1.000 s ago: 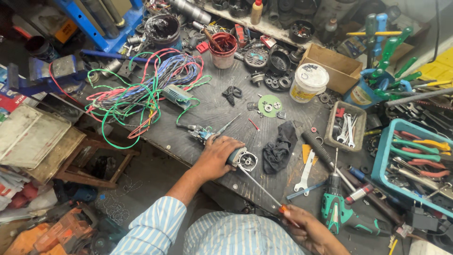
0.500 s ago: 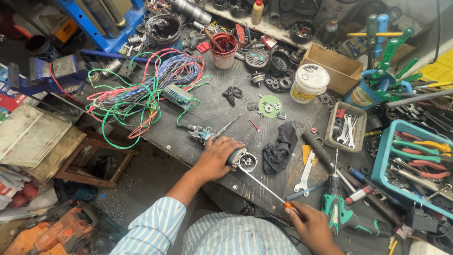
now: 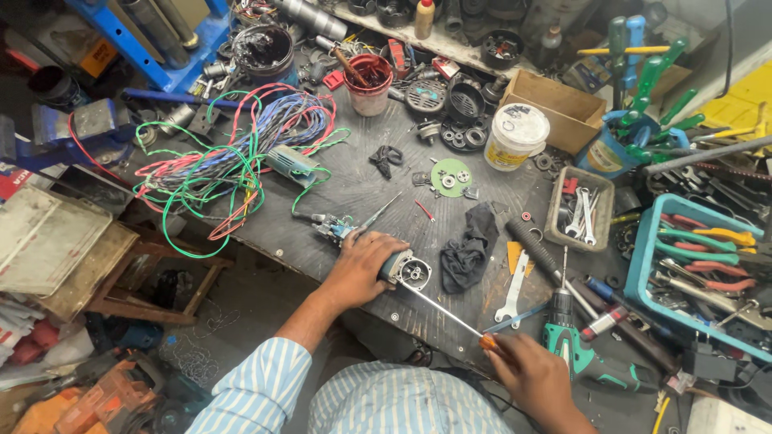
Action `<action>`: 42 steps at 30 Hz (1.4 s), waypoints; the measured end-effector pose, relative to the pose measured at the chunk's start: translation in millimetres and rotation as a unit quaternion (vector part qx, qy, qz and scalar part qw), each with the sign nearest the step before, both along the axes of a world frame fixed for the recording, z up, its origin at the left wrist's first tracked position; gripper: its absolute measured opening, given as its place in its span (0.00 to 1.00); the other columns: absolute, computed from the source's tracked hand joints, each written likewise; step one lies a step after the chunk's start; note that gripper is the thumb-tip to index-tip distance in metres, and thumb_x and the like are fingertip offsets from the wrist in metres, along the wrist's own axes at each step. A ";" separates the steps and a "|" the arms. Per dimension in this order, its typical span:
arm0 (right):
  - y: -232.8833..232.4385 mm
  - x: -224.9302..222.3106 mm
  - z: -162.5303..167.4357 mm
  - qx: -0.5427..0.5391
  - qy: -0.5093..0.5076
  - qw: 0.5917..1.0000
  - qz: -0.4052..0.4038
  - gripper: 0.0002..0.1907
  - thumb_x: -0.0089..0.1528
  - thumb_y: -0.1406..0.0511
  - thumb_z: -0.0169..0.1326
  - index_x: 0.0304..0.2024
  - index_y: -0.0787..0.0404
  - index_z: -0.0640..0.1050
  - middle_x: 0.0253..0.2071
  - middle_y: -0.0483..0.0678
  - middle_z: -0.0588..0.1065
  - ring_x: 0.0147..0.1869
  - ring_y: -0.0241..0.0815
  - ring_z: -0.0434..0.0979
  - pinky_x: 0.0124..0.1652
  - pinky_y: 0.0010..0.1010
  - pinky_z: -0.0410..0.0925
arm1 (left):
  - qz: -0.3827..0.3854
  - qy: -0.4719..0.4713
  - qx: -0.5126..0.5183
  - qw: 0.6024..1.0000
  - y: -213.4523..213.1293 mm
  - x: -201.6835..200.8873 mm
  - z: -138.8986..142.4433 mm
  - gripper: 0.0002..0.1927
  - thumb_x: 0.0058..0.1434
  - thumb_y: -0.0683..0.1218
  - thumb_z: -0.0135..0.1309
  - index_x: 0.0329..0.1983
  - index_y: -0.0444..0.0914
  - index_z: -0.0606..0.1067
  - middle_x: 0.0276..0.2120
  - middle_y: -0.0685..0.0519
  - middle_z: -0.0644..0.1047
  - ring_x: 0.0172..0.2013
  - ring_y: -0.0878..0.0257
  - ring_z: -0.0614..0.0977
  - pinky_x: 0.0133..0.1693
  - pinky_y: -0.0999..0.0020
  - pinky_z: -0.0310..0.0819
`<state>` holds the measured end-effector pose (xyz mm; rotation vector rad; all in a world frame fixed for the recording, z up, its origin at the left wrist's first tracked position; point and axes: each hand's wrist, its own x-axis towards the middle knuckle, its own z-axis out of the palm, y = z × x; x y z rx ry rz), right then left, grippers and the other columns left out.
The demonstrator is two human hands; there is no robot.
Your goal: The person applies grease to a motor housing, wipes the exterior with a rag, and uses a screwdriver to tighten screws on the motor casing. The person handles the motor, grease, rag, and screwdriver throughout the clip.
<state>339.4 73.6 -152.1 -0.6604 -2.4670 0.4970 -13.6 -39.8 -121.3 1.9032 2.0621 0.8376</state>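
My left hand (image 3: 366,265) grips a small power tool body (image 3: 406,271) lying on the dark workbench (image 3: 346,193), its round open metal end facing right. My right hand (image 3: 531,376) holds the orange handle of a long screwdriver (image 3: 446,309). The thin shaft runs up and left, and its tip rests at the tool's open end. A striped blue and white sleeve covers my left arm.
A black rag (image 3: 470,249) and a wrench (image 3: 515,289) lie right of the tool. A green drill (image 3: 583,354) sits by my right hand. Tangled coloured wires (image 3: 233,153), a red paint cup (image 3: 368,84), a white tub (image 3: 515,135), a spanner tray (image 3: 579,210) and a blue pliers crate (image 3: 700,257) crowd the bench.
My right hand has slid slightly right along the bench edge with the screwdriver; the shaft still points into the tool. The left hand has kept its grip.
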 end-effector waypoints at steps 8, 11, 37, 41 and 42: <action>6.0 -5.1 -14.5 -0.507 -0.047 0.860 -0.044 0.16 0.61 0.59 0.60 0.44 0.64 0.82 0.24 0.43 0.72 0.20 0.32 0.66 0.21 0.24 0.59 | 0.002 0.002 0.008 1.000 -2.2 0.9 -4.2 0.44 0.40 0.44 0.72 0.64 0.46 0.69 0.59 0.56 0.73 0.64 0.56 0.69 0.65 0.44 0.47; 19.0 -4.4 -27.8 -0.779 -0.038 0.622 -0.075 0.14 0.61 0.61 0.59 0.44 0.64 0.80 0.24 0.43 0.72 0.18 0.27 0.61 0.17 0.19 0.55 | 0.003 0.004 0.006 1.000 -1.5 0.3 -4.0 0.44 0.40 0.44 0.72 0.63 0.46 0.69 0.59 0.56 0.73 0.64 0.55 0.69 0.65 0.44 0.47; 19.3 2.7 -26.3 -0.809 -0.039 0.577 -0.107 0.12 0.61 0.61 0.60 0.42 0.63 0.79 0.23 0.41 0.70 0.19 0.28 0.58 0.18 0.20 0.50 | 0.007 0.003 0.017 1.000 -3.3 -0.2 -7.3 0.43 0.40 0.43 0.71 0.63 0.47 0.69 0.59 0.56 0.74 0.64 0.56 0.70 0.65 0.45 0.48; 16.2 2.6 -21.7 -0.831 -0.018 0.550 -0.080 0.11 0.57 0.69 0.63 0.39 0.60 0.73 0.25 0.39 0.70 0.19 0.28 0.57 0.19 0.22 0.52 | 0.007 -0.012 0.015 1.000 -2.8 -0.8 -4.7 0.42 0.41 0.44 0.71 0.62 0.47 0.69 0.58 0.56 0.74 0.63 0.56 0.70 0.65 0.44 0.48; 13.3 1.0 -19.6 -0.809 -0.018 0.584 -0.069 0.13 0.56 0.71 0.64 0.37 0.59 0.72 0.26 0.38 0.70 0.20 0.29 0.58 0.20 0.24 0.54 | 0.008 -0.012 0.013 1.000 -2.6 -1.0 -4.1 0.42 0.41 0.44 0.72 0.62 0.47 0.70 0.58 0.56 0.74 0.63 0.56 0.70 0.64 0.44 0.47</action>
